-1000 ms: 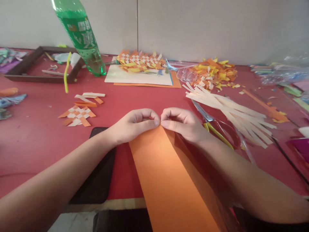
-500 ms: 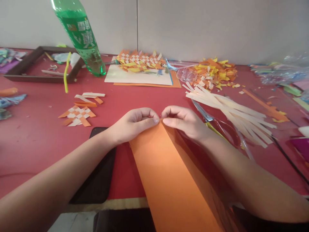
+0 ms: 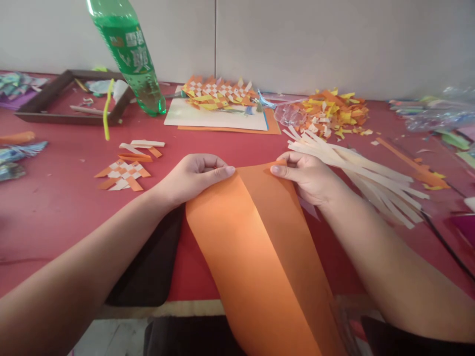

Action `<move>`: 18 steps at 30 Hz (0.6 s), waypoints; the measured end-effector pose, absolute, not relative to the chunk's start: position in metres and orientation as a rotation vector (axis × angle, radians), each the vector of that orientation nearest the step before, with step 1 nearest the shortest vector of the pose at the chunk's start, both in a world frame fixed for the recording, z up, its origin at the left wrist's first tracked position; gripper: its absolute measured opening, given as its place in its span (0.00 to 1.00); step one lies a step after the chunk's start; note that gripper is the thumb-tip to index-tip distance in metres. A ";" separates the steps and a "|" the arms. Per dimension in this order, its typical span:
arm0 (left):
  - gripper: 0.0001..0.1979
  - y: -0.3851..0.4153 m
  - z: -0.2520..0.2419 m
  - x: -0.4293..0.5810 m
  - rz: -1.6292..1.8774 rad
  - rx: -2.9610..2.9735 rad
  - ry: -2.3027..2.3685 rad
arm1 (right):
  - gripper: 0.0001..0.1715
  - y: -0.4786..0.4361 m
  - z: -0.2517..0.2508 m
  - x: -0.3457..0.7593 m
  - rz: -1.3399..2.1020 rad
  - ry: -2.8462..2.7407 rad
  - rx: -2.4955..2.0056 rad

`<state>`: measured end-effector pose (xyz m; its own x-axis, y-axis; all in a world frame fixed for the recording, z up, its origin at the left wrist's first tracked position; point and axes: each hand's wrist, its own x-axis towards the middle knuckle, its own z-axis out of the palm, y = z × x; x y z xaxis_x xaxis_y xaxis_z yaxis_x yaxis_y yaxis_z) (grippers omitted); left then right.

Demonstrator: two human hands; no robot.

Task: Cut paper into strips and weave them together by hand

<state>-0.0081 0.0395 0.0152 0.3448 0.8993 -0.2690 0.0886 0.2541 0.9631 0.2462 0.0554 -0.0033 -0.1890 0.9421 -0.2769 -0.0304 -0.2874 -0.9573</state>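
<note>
One orange sheet (image 3: 237, 237) extends over the front edge of the red table (image 3: 208, 143). From where I stand, the person's left hand (image 3: 195, 178) pinches the top border beside the crease (image 3: 260, 212); the right hand (image 3: 313, 178) pinches the top right corner. Status: lengthwise folding appears complete; dividing has not begun, as both halves are joined. Pale strips (image 3: 356, 163), apparently already cut, lie toward the table's far edge.
</note>
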 end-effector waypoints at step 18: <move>0.11 0.040 0.009 -0.007 0.842 1.032 1.089 | 0.17 0.046 -0.014 0.224 1.319 -1.035 -1.201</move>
